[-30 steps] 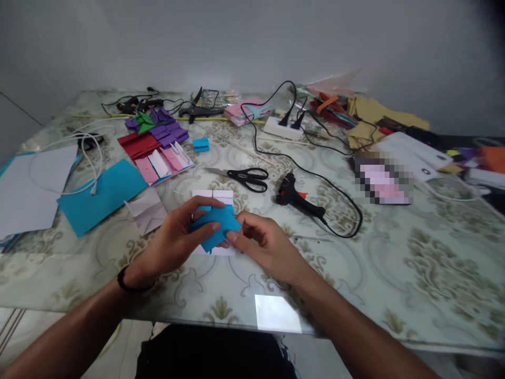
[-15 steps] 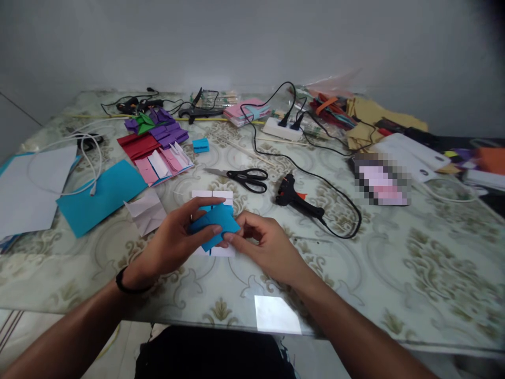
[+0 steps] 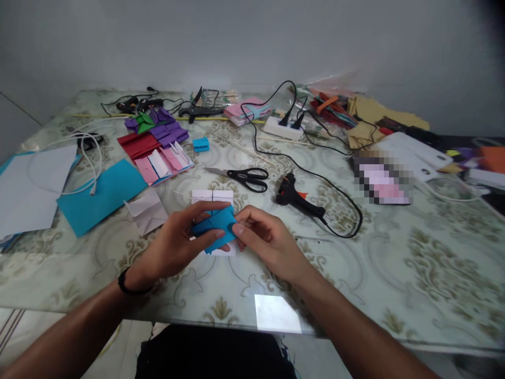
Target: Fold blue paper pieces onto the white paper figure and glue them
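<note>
Between both hands I hold a small folded piece of blue paper [image 3: 219,229]. My left hand [image 3: 185,231] is closed on its left side, thumb on the face and fingers behind and along the top. My right hand [image 3: 265,238] pinches the right edge between thumb and fingers. Under the hands lies a folded white paper piece [image 3: 223,197] with a dark line down its middle, partly hidden. Just beyond it are black-handled scissors [image 3: 248,178]. A black hot glue gun [image 3: 296,199] rests to the right of my right hand.
A blue sheet [image 3: 103,197], a creased white paper [image 3: 147,211] and white sheets [image 3: 33,184] lie on the left, with folded coloured papers [image 3: 163,158] behind. A white power strip [image 3: 282,128] with black cords stands at the back. The table edge [image 3: 189,322] runs near my lap.
The blue paper has turned in my hands, its right corner now covered by my right fingers. My left fingers have come down slightly over its top. Other things lie where they were.
</note>
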A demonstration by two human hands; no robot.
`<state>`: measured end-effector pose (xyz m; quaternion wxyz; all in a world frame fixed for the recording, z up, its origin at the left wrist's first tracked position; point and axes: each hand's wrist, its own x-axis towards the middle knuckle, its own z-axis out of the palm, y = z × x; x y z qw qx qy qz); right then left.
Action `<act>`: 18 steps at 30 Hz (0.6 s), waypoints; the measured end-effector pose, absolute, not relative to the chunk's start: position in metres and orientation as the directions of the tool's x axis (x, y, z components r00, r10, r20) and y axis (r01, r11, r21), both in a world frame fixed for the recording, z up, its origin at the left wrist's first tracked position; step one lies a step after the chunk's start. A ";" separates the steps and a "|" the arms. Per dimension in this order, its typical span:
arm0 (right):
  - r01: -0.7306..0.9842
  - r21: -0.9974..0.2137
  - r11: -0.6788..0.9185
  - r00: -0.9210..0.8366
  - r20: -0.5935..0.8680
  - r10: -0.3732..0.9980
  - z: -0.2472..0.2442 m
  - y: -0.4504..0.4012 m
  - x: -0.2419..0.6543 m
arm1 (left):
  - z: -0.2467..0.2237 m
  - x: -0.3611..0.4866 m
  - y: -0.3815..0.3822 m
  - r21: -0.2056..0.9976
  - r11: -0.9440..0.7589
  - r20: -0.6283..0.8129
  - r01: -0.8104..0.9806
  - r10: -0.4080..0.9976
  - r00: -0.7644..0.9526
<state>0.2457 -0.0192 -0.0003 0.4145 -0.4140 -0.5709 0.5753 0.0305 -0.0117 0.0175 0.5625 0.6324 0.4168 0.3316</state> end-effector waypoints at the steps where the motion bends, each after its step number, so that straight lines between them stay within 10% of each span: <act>1: -0.005 -1.000 -0.004 -0.300 -0.003 0.954 -0.001 -0.020 0.245 | 0.017 0.031 -0.012 0.986 -0.035 -0.042 0.164 0.896 0.442; 18: 0.084 -0.996 0.019 -0.279 -0.005 0.960 -0.001 -0.022 0.239 | 0.013 0.027 -0.003 0.942 -0.061 -0.108 0.329 0.874 0.473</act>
